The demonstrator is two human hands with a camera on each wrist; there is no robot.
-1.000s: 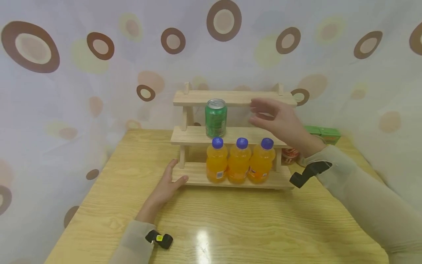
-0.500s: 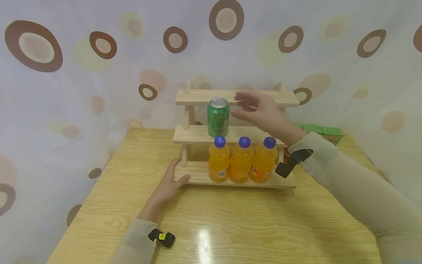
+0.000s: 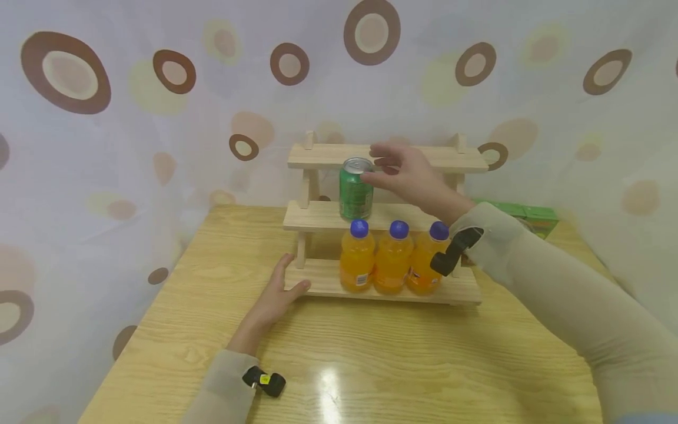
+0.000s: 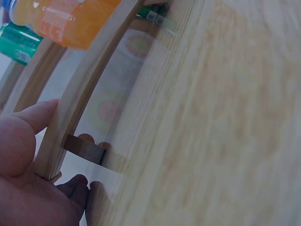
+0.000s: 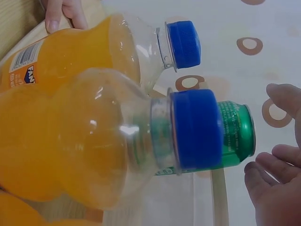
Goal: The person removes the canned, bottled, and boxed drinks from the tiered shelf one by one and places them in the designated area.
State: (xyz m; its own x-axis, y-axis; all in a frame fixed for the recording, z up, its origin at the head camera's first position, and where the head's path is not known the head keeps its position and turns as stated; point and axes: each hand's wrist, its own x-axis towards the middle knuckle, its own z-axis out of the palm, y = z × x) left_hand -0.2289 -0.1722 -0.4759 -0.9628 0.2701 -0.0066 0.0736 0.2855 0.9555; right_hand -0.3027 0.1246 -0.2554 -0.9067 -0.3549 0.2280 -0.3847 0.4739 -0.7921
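A three-tier wooden display shelf (image 3: 318, 215) stands on the table. My left hand (image 3: 272, 300) grips the left end of its bottom tier; in the left wrist view the thumb (image 4: 42, 115) lies on one face of the board and the fingers are on the other side. A green drink can (image 3: 355, 200) stands upright on the middle tier. Beside its top right, my right hand (image 3: 408, 176) is held with fingers parted and nothing between them; the thumb overlaps the can in the head view. Three orange soda bottles (image 3: 391, 268) with blue caps line the bottom tier.
Green cartons (image 3: 537, 218) are behind my right forearm, at the right of the shelf, partly hidden. A patterned curtain (image 3: 185, 147) hangs behind the wood-grain table (image 3: 371, 359). The top tier (image 3: 328, 156) runs above and behind the can.
My right hand has moved left along the shelf to the can's side. The left hand keeps its place on the bottom tier. The head view has shifted slightly.
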